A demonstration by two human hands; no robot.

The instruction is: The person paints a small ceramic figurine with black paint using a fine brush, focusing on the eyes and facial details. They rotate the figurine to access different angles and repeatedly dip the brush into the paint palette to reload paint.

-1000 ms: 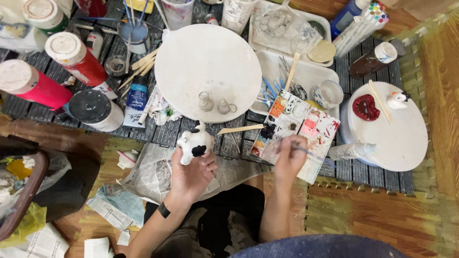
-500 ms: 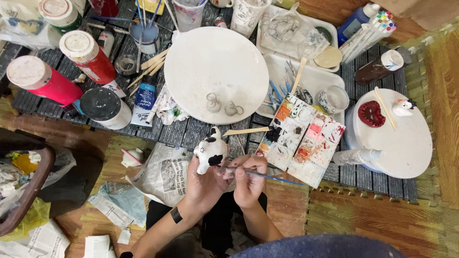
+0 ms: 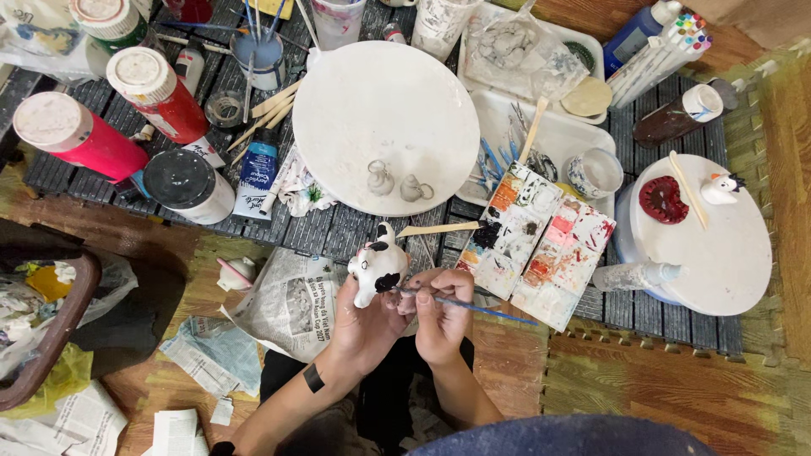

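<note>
The left hand (image 3: 365, 325) cradles a small white figurine with black patches (image 3: 378, 270), its fingers wrapped under and behind it, just in front of the table (image 3: 338, 228). The right hand (image 3: 441, 308) pinches a thin blue-handled brush (image 3: 460, 302), its tip touching the figurine's side. Risk: a slip of the brush would likely smear black onto white areas. Risk: a loosened left grip could drop the figurine onto the newspaper (image 3: 287, 304) below. The paint palette (image 3: 541, 245) lies near the right hand.
</note>
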